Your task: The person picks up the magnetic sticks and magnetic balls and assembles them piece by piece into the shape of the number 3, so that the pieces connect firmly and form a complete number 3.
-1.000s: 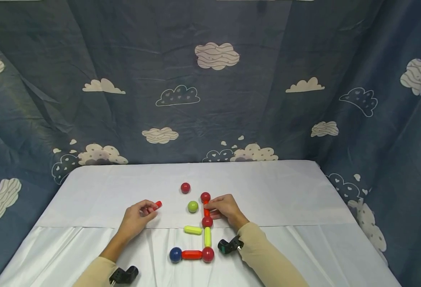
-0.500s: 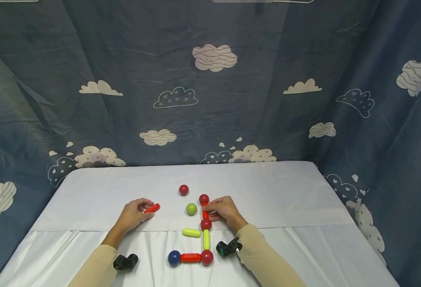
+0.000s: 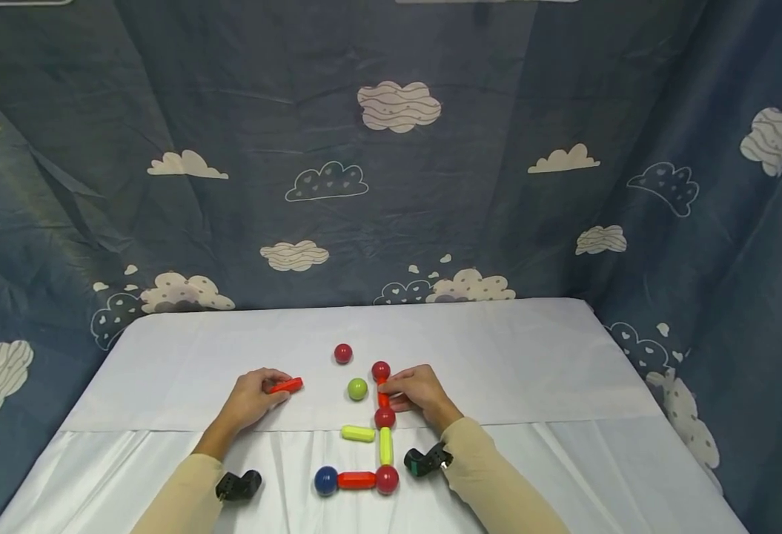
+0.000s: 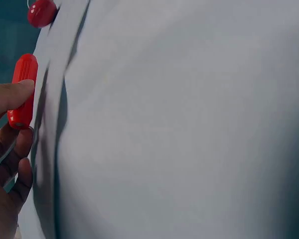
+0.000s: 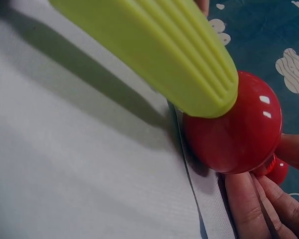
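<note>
My left hand pinches a loose red rod between thumb and fingers; the left wrist view shows this ridged red rod with the thumb across it. To the right, my right hand grips a second red rod, joined between an upper red ball and a lower red ball. From the lower ball a yellow-green rod leads to a red corner ball. A red rod ties that corner to a blue ball. Fingers partly hide the gripped rod.
Between the hands lie a loose green ball and a loose yellow-green rod. Farther back sits a single red ball. All rest on a white-covered table, with a dark cloud-patterned curtain behind it.
The red rod in my left hand has turned from mostly hidden by the fingers to lying more level, its end pointing right. My right hand keeps its grip in the same place.
</note>
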`<state>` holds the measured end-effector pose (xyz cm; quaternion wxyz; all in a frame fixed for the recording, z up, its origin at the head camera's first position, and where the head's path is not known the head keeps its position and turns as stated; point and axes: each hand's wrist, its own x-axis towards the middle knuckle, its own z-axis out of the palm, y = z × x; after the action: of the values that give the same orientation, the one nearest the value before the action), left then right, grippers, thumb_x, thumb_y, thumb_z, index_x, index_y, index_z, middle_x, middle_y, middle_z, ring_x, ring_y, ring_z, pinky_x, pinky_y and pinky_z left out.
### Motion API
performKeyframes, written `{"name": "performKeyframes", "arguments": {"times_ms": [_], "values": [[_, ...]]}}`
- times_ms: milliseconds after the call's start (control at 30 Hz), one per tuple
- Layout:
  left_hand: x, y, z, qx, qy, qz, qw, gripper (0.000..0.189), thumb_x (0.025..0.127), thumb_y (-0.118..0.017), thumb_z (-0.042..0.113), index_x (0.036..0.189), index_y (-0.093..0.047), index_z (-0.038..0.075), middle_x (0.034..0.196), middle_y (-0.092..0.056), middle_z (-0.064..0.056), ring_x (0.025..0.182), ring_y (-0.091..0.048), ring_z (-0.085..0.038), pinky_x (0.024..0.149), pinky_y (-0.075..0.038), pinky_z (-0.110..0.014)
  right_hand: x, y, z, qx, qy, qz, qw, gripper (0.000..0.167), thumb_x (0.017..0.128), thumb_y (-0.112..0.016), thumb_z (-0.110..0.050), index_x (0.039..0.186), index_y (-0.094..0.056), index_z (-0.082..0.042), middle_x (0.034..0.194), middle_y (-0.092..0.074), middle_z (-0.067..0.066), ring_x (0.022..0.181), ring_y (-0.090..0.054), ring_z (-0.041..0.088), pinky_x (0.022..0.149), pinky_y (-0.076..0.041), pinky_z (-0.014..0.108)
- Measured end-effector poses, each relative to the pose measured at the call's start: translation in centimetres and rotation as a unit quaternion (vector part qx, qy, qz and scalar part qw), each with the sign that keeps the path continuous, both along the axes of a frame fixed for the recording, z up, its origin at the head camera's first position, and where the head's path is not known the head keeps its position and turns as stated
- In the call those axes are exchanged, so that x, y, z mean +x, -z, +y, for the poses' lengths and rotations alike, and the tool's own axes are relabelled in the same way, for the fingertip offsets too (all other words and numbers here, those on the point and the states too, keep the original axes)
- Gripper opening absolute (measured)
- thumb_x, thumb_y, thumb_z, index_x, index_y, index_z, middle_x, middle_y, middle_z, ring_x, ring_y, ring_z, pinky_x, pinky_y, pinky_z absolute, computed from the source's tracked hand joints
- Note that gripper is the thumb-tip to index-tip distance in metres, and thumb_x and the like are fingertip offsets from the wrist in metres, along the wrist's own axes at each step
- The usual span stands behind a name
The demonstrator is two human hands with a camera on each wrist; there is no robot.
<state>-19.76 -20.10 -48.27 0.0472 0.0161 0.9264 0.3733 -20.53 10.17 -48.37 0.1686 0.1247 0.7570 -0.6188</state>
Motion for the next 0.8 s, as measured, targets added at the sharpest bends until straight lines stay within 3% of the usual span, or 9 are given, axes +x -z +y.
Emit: {"name": "performKeyframes", "arguments": {"times_ms": [100, 500, 667, 800], "values": [[-0.3, -0.5, 0.9, -0.001, 0.007, -0.007, 1.0, 0.028, 0.082, -0.075, 0.009, 0.11, -0.069, 0.006, 0.104, -0.065, -0.008, 0.089, -0.056, -0.021, 0.086, -0.049, -0.042, 0.0, -0.1, 0.1, 0.001, 0.001, 0.0, 1.0, 0.021, 0.077, -0.079, -0.009, 0.092, -0.07, 0.002, 0.077, -0.071, 0.009, 0.054, -0.066, 0.013, 0.052, -0.053, 0.026], [-2.0, -1.6, 5.1, -0.034, 0.064, 0.007, 0.9973, 0.025, 0.082, -0.075, 0.011, 0.107, -0.071, 0.008, 0.09, -0.062, -0.001, 0.076, -0.048, -0.016, 0.069, -0.043, -0.029, -0.1, 0.2, 0.1, 0.009, 0.004, -0.007, 0.9999, 0.024, 0.077, -0.08, -0.012, 0.093, -0.07, 0.001, 0.075, -0.071, 0.009, 0.051, -0.065, 0.013, 0.051, -0.052, 0.024], [-2.6, -1.8, 6.1, -0.035, 0.078, 0.012, 0.9962, 0.023, 0.082, -0.076, 0.011, 0.104, -0.072, 0.008, 0.086, -0.061, 0.0, 0.073, -0.048, -0.016, 0.063, -0.041, -0.027, 0.1, 0.1, 0.1, -0.006, 0.001, 0.003, 1.0, 0.023, 0.077, -0.08, -0.01, 0.093, -0.069, 0.003, 0.076, -0.071, 0.009, 0.051, -0.065, 0.012, 0.05, -0.052, 0.025], [-3.0, -1.9, 6.5, -0.044, 0.089, 0.017, 0.9949, 0.023, 0.082, -0.076, 0.01, 0.104, -0.072, 0.009, 0.088, -0.062, 0.0, 0.075, -0.049, -0.015, 0.066, -0.041, -0.028, 0.1, 0.1, 0.2, -0.01, 0.0, 0.007, 0.9999, 0.022, 0.078, -0.079, -0.008, 0.094, -0.069, 0.003, 0.078, -0.071, 0.009, 0.053, -0.065, 0.013, 0.051, -0.053, 0.026]]}}
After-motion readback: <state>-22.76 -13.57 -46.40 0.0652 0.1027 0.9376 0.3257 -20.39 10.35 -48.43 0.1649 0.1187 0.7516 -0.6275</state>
